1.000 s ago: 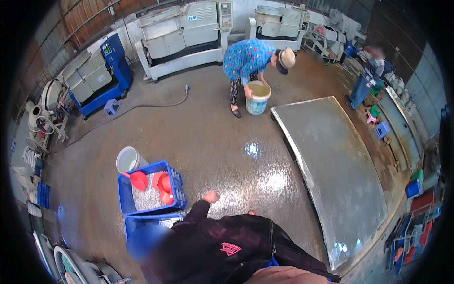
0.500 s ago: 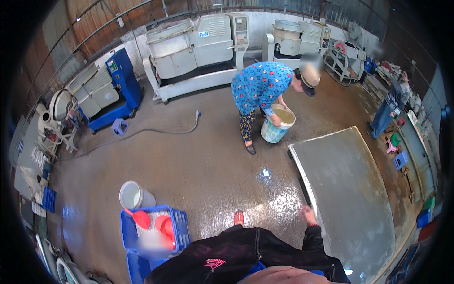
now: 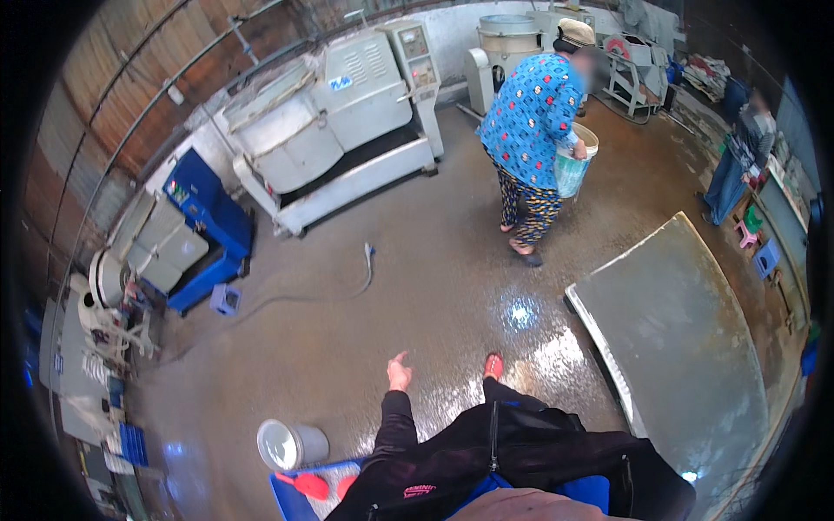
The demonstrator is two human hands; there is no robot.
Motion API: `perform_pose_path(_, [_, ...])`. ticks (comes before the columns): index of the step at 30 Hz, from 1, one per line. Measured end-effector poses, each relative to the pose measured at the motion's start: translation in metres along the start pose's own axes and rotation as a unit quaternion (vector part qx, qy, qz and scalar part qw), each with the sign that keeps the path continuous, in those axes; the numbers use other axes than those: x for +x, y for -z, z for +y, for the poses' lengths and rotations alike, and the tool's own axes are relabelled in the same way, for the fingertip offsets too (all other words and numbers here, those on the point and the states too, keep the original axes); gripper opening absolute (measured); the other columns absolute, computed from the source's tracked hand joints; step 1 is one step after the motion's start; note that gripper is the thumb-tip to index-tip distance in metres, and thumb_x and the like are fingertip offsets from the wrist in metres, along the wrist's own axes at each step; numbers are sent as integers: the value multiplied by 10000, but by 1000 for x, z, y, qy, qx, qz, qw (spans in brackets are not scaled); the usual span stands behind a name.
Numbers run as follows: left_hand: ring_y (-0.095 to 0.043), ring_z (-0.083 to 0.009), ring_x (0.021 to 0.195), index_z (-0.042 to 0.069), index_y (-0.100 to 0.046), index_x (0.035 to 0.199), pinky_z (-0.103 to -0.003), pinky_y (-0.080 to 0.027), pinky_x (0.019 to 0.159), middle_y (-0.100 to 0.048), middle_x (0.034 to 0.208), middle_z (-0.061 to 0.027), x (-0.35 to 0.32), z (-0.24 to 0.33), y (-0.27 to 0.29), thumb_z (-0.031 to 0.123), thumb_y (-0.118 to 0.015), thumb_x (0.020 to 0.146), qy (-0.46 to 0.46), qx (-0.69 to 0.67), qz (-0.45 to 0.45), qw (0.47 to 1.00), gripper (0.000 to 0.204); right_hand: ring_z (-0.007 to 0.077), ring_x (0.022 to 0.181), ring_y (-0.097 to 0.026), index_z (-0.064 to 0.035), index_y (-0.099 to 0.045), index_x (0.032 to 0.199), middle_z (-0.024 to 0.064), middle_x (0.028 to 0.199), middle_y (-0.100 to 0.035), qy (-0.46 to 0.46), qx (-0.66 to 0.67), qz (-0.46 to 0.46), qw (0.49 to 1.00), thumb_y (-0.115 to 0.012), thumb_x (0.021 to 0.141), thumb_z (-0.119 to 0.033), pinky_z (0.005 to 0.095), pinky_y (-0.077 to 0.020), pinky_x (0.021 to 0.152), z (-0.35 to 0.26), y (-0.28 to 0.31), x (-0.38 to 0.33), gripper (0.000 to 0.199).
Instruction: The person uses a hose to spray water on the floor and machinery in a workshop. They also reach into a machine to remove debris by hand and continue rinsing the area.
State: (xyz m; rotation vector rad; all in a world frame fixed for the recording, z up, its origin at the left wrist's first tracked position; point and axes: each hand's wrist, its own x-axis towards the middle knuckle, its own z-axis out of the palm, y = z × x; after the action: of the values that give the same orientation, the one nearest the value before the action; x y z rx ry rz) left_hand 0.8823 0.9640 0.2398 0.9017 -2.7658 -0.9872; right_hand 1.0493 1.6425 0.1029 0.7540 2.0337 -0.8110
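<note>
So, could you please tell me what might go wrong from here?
The floor shines as if wet, so the wearer's red-shod foot might slip. The grey hose lying on it could trip someone walking there. If the bucket in the co-worker's hand tips, any contents might spill.

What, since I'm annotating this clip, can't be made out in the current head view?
Head view: the wearer's bare right hand, not visible; hidden by the body or out of frame, I cannot tell which.
Head view: blue plastic crate, cut off by the lower edge and partly covered by the black jacket.
Head view: white-and-teal round bucket, partly hidden by the co-worker's hand.
Head view: settings on the grey metal control panel, too small.
</note>
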Motion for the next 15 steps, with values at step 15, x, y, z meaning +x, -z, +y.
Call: perform_pose_path(15, [-634,-291,967,76,-635,1049,-397,-502,848,-664,1000,-156,216,5,-105,195,-709,702,148,158,-325,920,375,302,1003,-625,-42,-638,1097,152,1051,-659,685,-3,148,713,-520,871,-67,368,-474,885,-815,211,57,257])
